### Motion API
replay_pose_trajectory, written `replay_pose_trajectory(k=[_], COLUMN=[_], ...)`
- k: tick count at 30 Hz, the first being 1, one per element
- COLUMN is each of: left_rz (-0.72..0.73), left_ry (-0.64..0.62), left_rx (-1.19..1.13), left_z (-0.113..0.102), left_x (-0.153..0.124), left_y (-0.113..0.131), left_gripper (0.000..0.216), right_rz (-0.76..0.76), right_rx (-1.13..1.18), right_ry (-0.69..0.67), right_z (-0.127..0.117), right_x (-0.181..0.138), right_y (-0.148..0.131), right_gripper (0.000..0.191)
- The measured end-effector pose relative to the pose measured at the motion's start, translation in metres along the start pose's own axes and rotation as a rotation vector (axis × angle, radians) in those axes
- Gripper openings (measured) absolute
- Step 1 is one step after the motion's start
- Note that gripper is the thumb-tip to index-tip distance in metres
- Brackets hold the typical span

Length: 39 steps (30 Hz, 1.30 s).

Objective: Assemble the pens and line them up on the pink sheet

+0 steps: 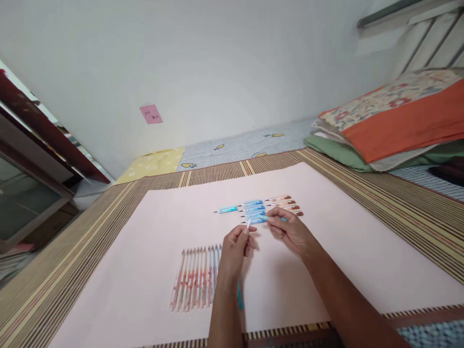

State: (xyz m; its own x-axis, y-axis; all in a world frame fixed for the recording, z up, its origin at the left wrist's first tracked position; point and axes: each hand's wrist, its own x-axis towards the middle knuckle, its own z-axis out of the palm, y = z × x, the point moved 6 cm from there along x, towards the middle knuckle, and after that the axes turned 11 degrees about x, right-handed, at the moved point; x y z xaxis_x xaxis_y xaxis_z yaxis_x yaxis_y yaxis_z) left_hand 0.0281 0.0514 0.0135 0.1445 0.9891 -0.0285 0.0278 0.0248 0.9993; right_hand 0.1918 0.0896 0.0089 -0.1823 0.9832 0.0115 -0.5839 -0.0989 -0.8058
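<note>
Patience helps: my right hand [292,233] pinches a blue pen part [265,218], my left hand [235,244] a white piece [248,224]. I should hold both steady, clear of the blue pens [254,209] just beyond.

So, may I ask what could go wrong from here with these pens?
The left hand pinches a small white piece; if dropped, it could be hard to spot on the pale pink sheet.

The right hand holds a light-blue pen piece near the blue pens, so a low movement might knock them askew.

The left forearm partly hides the row of slim pens, and might brush them.
</note>
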Motion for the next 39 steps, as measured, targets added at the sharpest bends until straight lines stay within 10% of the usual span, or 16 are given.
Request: replay_pose_trajectory(k=[18, 30, 39], left_rz=[0.074, -0.004, 0.107], left_ry=[-0.07, -0.205, -0.011], left_rx=[0.381, 0.155, 0.167], left_z=[0.008, 0.018, 0.014], left_x=[-0.009, -0.012, -0.01], left_y=[0.007, 0.009, 0.01], left_gripper=[0.029, 0.029, 0.023], right_rz=[0.067, 0.094, 0.009], right_rx=[-0.535, -0.341, -0.358], right_ry=[-0.08, -0.243, -0.059], right_z=[0.004, 0.019, 0.02], right_x=[-0.019, -0.019, -0.012], right_y=[-0.025, -0.001, 0.011], right_gripper=[0.02, 0.022, 0.034])
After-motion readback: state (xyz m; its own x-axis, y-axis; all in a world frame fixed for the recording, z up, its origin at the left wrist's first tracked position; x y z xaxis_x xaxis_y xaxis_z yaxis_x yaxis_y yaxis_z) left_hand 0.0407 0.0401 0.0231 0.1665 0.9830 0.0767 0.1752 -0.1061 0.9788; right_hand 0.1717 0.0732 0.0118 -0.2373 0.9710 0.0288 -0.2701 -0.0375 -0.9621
